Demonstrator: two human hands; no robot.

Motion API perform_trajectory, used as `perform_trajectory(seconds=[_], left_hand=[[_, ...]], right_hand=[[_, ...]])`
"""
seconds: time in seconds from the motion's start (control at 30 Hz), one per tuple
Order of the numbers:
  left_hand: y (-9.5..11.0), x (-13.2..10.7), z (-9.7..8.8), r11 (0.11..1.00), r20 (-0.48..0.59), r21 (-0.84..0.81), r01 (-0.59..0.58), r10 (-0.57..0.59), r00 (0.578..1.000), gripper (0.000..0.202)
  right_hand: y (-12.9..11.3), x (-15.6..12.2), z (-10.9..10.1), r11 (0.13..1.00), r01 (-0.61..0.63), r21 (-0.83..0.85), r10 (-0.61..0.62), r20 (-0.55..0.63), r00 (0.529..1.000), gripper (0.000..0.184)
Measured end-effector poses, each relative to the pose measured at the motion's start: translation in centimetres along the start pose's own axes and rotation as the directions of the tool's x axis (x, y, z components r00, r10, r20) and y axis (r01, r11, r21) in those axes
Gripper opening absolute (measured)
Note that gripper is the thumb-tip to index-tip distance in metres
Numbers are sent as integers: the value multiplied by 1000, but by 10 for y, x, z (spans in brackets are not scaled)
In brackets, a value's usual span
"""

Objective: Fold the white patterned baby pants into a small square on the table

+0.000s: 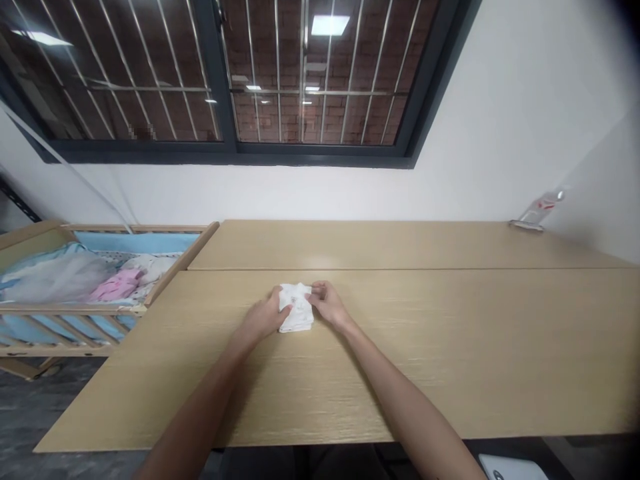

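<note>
A small white folded cloth (296, 313) with a faint print lies on the wooden table, its layers showing along the near edge. My left hand (265, 315) grips its left side, thumb on top and fingers around the far left edge. At the upper right edge, my right hand (327, 303) pinches the cloth between thumb and curled fingers. Whether the cloth is a garment cannot be made out in its folded state.
The pale wooden table (450, 347) runs wide, with a seam towards the wall. Left of it stands a wooden crib (183, 270) with bedding and a pink cloth (117, 285). A clear object (540, 208) stands at the back right. A barred window (320, 153) is above.
</note>
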State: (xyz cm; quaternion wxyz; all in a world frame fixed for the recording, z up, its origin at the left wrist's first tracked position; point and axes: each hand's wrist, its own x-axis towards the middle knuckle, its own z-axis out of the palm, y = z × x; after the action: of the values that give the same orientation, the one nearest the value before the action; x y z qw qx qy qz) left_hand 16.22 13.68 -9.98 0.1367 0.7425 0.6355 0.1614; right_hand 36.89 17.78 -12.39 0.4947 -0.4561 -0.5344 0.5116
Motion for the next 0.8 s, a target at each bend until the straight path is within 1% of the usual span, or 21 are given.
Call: perform_trajectory(seconds=[0.13, 0.2, 0.27, 0.33, 0.37, 0.43, 0.47, 0.53, 0.57, 0.6, 0.67, 0.7, 0.77, 0.8], left_hand=[[-3, 1, 6, 997, -8, 71, 26, -25, 1000, 51], [-4, 2, 3, 994, -29, 103, 20, -17, 999, 51], [-3, 3, -2, 992, -51, 127, -9, 16, 999, 48], [2, 2, -9, 988, -81, 147, -56, 69, 994, 40], [7, -1, -11, 985, -96, 156, -80, 95, 991, 37], [21, -12, -10, 975, -132, 181, -127, 152, 979, 36], [29, -21, -6, 969, -155, 198, -148, 179, 972, 39], [49, -43, 9, 957, -205, 239, -163, 213, 955, 49], [58, -54, 19, 957, -230, 253, -139, 199, 953, 56], [67, -64, 29, 961, -244, 260, -95, 161, 956, 64], [80, -79, 48, 968, -239, 252, 4, 59, 969, 74], [84, -83, 55, 967, -228, 251, 41, 18, 974, 75], [87, -87, 63, 960, -213, 271, 73, -15, 977, 72], [86, -87, 65, 955, -214, 289, 72, -9, 977, 70]], right_hand=[[13, 5, 3, 993, 96, -75, -95, 16, 995, 40], [16, 7, 3, 985, 116, -130, -114, 21, 993, 37], [19, 9, 3, 973, 121, -196, -123, 6, 992, 35], [18, 10, 2, 953, 143, -267, -152, -13, 988, 33], [17, 10, 1, 937, 171, -304, -185, -18, 983, 32], [11, 7, -2, 885, 269, -380, -287, 11, 958, 33], [5, 4, -4, 846, 334, -415, -345, 52, 937, 35], [-8, -3, -6, 755, 462, -465, -433, 175, 884, 39], [-15, -8, -6, 711, 517, -477, -453, 252, 855, 41], [-22, -13, -4, 672, 566, -478, -456, 335, 824, 44], [-34, -24, 1, 610, 649, -454, -426, 503, 752, 46], [-37, -29, 4, 589, 682, -432, -398, 580, 711, 47], [-39, -36, 10, 573, 722, -389, -327, 699, 636, 48], [-38, -38, 13, 573, 725, -381, -287, 736, 613, 48]])
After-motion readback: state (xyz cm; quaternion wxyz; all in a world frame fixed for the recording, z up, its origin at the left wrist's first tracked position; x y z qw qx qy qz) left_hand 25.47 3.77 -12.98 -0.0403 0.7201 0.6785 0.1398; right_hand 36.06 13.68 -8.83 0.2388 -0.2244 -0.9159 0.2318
